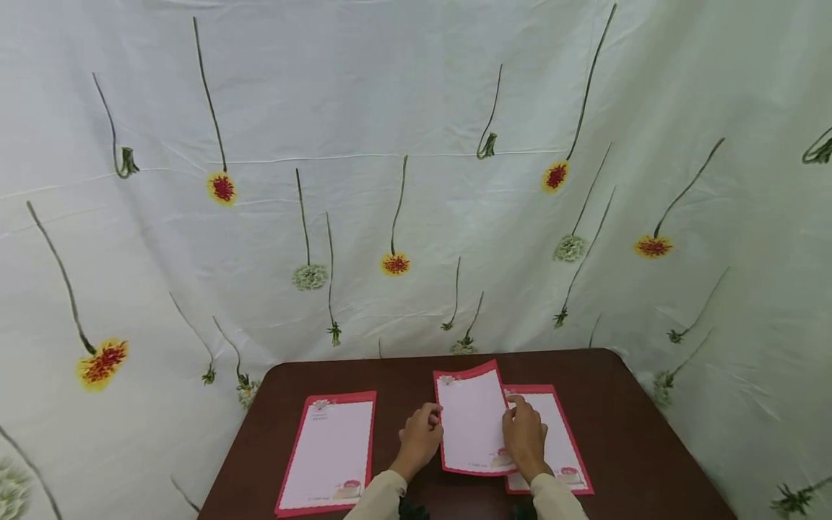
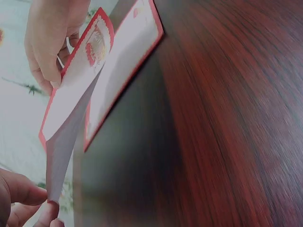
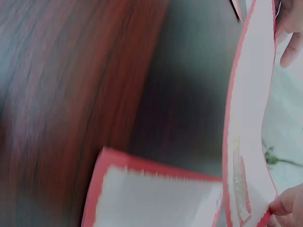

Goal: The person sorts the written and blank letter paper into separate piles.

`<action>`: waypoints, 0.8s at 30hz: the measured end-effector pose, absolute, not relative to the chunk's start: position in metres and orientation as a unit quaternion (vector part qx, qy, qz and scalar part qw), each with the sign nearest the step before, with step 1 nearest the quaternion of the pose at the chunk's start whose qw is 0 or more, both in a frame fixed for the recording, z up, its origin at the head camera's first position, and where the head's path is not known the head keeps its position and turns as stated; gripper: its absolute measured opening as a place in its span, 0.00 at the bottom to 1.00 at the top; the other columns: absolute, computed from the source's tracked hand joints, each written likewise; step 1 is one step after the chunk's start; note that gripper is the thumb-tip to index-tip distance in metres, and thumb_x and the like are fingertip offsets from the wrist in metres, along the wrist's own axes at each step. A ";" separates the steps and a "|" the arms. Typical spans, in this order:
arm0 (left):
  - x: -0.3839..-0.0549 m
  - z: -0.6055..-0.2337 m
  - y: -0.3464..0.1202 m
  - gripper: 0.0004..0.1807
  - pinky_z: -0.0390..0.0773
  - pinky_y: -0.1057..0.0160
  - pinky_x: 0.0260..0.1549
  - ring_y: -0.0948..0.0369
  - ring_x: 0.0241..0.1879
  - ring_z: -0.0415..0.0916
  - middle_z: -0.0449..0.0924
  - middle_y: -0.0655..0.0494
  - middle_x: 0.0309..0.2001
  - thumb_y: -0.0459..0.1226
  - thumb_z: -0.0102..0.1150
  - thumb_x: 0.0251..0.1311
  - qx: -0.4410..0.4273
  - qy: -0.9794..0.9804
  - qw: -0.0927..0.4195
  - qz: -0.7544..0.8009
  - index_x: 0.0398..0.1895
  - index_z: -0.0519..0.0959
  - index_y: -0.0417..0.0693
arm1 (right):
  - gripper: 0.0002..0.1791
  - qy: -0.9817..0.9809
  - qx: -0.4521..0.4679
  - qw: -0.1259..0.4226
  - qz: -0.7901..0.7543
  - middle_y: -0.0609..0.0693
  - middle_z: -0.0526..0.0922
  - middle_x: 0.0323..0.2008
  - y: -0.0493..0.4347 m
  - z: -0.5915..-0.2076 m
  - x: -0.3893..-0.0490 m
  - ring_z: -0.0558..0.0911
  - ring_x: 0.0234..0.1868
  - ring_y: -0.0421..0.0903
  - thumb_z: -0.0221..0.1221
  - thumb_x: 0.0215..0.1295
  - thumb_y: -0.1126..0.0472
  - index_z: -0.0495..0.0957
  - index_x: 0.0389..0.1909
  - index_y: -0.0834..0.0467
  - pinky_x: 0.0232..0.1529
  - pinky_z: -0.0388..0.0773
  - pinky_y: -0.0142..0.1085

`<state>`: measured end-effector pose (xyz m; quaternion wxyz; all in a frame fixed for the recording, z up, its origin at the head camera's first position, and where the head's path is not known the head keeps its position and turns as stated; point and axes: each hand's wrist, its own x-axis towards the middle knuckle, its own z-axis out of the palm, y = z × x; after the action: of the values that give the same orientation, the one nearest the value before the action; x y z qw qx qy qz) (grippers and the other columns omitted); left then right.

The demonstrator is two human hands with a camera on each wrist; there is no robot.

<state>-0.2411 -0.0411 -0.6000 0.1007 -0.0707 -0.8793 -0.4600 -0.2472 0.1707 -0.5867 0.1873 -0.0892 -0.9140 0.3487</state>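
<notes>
Both hands hold up one sheet of red-bordered paper (image 1: pixel 471 422) by its side edges, over the middle of the table. My left hand (image 1: pixel 421 437) pinches the left edge between thumb and fingers. At the opposite edge, my right hand (image 1: pixel 526 435) grips the sheet. In the left wrist view the lifted paper (image 2: pixel 75 101) bends along its length, its pale back partly showing. Behind and below it, to the right, lies a stack of similar paper (image 1: pixel 552 433), partly covered by the held sheet and the right hand.
Another pile of red-bordered sheets (image 1: pixel 331 451) lies on the left of the dark brown wooden table (image 1: pixel 403 375). A white curtain (image 1: pixel 351 108) printed with flowers hangs behind and around the table.
</notes>
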 end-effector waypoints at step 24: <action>-0.251 -0.587 0.039 0.10 0.59 0.47 0.42 0.53 0.44 0.71 0.78 0.55 0.40 0.31 0.60 0.64 -0.134 -0.879 0.019 -0.458 0.48 0.84 0.46 | 0.16 -0.913 -0.152 0.198 0.322 0.67 0.85 0.45 0.249 -0.577 -0.239 0.81 0.51 0.67 0.55 0.74 0.65 0.80 0.57 0.66 0.48 0.64 0.62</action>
<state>-0.2509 0.0393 -0.5872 0.0195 -0.1342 -0.8788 -0.4576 -0.2392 0.2490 -0.5772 0.1975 -0.1518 -0.9132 0.3225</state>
